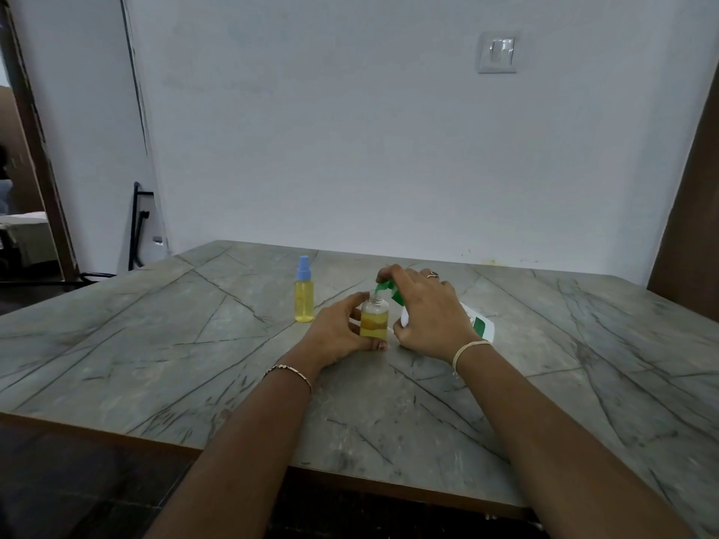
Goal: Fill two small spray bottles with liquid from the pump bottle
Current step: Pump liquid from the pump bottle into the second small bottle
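A small clear spray bottle [374,317] without its cap stands on the table, mostly full of yellow liquid. My left hand [337,331] grips it from the left side. My right hand [426,313] holds the white pump bottle [482,324], which is tilted toward the small bottle. Its green pump head [387,287] sits under my fingers, the nozzle right over the open neck. A second small spray bottle [304,292], full of yellow liquid and closed with a blue spray cap, stands upright to the left, apart from my hands.
The grey marble-patterned table [194,344] reaches to a white wall behind. Its front edge runs near my forearms. A black metal frame [137,227] leans against the wall at the left, off the table. A light switch [498,52] is on the wall.
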The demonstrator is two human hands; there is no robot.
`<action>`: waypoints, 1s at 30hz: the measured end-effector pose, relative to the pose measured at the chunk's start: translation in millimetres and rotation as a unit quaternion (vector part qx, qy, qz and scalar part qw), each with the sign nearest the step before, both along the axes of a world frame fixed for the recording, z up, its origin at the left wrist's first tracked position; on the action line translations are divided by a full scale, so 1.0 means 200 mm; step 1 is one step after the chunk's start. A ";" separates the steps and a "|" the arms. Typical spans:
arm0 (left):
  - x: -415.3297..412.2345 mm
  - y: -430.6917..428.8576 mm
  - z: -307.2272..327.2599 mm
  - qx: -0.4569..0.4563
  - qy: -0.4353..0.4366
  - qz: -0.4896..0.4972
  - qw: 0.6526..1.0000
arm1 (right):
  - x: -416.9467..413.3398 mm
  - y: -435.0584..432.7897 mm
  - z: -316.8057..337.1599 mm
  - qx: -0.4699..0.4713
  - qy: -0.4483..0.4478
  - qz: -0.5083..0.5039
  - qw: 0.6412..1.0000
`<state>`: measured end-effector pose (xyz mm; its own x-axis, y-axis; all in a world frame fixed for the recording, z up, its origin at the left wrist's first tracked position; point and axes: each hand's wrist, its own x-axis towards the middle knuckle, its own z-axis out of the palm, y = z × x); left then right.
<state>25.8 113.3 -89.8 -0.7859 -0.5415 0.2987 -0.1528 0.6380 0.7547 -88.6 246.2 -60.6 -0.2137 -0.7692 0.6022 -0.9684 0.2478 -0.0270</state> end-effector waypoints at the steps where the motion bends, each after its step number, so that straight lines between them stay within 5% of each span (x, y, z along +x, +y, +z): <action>1: 0.00 0.00 0.00 0.002 0.001 -0.001 1.000 | 0.00 0.00 0.00 0.000 -0.003 0.000 1.000; 30: -0.01 0.00 -0.01 0.000 -0.006 0.006 1.000 | 0.01 0.00 0.01 0.040 0.011 -0.024 0.999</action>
